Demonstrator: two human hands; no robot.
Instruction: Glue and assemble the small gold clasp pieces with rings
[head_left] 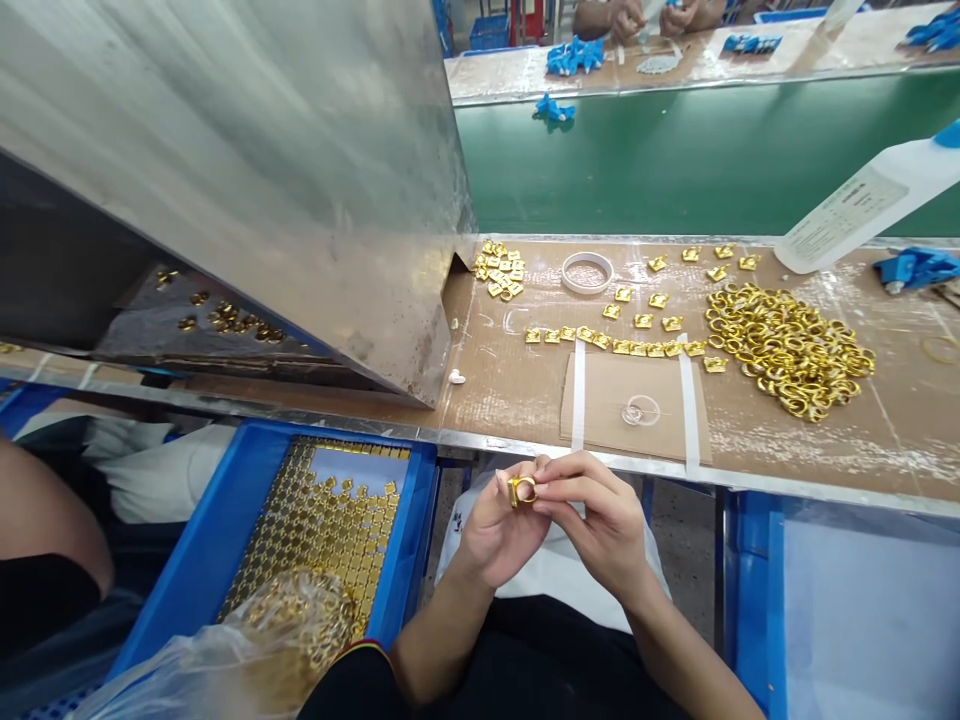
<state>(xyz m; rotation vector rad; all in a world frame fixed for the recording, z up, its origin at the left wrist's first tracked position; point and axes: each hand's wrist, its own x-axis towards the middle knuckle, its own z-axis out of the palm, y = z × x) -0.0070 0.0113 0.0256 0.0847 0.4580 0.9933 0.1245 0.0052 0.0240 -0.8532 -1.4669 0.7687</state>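
Held gold-coloured metal ring with flat square head (517,490) in front of body, just off near edge of brown cardboard-covered table (487,400). Pinched square head in fingertips of left hand (496,535), gripped hoop in fingertips of right hand (600,505). Faced row of small gold metal pieces (621,346) near far edge of brown cardboard pad (607,430), with heap of shiny gold rings (787,345) at right. Had at left blue plastic tray (409,540) bearing gold square pieces (300,515) and clear plastic bag (300,630).

held ring (514,491) looks glossy metal, bottle (851,205) smooth plas., pad (606,395) matt cardbd.
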